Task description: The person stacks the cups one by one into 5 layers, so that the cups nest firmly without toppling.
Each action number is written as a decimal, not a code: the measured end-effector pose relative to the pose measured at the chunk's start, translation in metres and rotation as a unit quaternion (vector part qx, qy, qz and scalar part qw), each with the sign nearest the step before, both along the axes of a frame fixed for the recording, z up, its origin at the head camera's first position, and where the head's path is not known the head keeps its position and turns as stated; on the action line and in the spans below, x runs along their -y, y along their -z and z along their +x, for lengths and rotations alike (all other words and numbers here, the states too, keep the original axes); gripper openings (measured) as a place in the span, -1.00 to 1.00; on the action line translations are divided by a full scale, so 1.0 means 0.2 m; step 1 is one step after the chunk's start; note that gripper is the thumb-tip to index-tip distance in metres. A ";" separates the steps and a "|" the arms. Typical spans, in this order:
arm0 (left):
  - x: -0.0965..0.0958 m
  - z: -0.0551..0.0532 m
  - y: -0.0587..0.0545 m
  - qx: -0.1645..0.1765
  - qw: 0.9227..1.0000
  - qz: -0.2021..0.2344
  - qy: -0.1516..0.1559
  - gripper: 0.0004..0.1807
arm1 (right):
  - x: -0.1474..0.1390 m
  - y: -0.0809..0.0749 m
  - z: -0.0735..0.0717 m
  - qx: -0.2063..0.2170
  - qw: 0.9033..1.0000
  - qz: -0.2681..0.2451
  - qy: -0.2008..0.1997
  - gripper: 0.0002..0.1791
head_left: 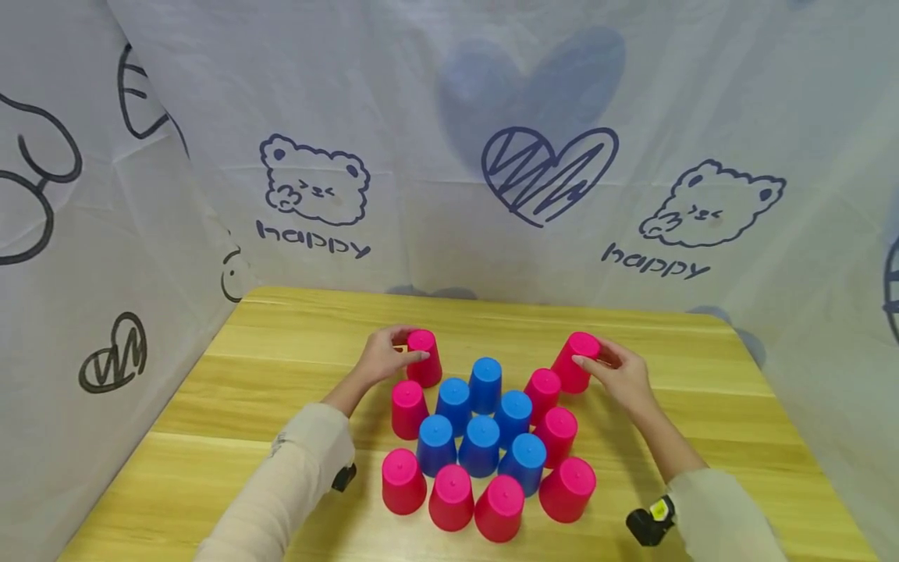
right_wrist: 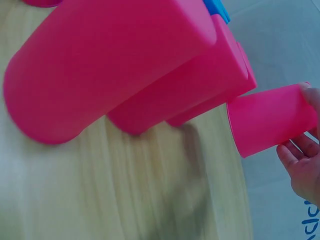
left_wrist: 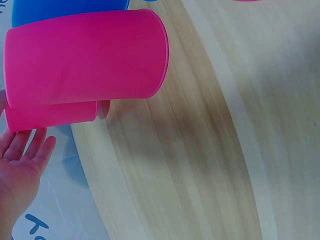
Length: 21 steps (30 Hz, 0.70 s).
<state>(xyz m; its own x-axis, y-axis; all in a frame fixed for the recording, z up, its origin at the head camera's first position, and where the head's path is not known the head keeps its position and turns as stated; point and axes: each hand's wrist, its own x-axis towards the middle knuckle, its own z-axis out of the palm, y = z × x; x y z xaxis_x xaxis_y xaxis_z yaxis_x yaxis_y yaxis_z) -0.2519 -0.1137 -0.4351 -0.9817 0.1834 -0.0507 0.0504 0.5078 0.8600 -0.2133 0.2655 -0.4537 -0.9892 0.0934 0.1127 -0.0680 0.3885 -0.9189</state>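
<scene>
Left hand (head_left: 382,359) curled round far-left pink cup (head_left: 426,374), right hand (head_left: 625,380) round far-right pink cup (head_left: 570,376). Likely bordering blue cups (head_left: 480,449); next: settle, release.

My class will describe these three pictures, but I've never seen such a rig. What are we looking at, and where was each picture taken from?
There's no robot here: a person works with a bare left hand and right hand. The wide picture comes from a camera worn on the head, looking forward and down. The two close-ups come from a camera on each wrist, each watching that hand's work. On the wood-patterned table are upside-down cups: six blue cups grouped in a triangle, and pink cups along its sides and front. The left hand grips the back-left pink cup; the right hand grips the back-right pink cup.
</scene>
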 end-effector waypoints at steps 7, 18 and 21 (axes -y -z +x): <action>-0.01 -0.01 0.01 0.002 1.000 -0.002 -0.002 -0.44 | -0.03 0.21 -0.19 -0.001 1.000 0.020 0.010 -0.34; -0.01 -0.02 0.00 0.003 1.000 -0.002 -0.005 -0.44 | 0.21 -0.13 -0.05 0.014 1.000 0.019 0.006 -0.37; -0.03 -0.04 0.00 0.005 1.000 -0.002 -0.005 -0.44 | 0.23 -0.17 -0.06 0.037 0.999 0.024 0.010 -0.40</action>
<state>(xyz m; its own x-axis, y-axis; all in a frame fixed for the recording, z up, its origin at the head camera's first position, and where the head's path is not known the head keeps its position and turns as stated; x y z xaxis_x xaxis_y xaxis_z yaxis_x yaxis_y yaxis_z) -0.2590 -0.1087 -0.4344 -0.9831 0.1727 -0.0613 0.0363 0.5115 0.8585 -0.2249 0.2186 -0.4206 -0.9929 0.1097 0.0449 0.0071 0.4331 -0.9013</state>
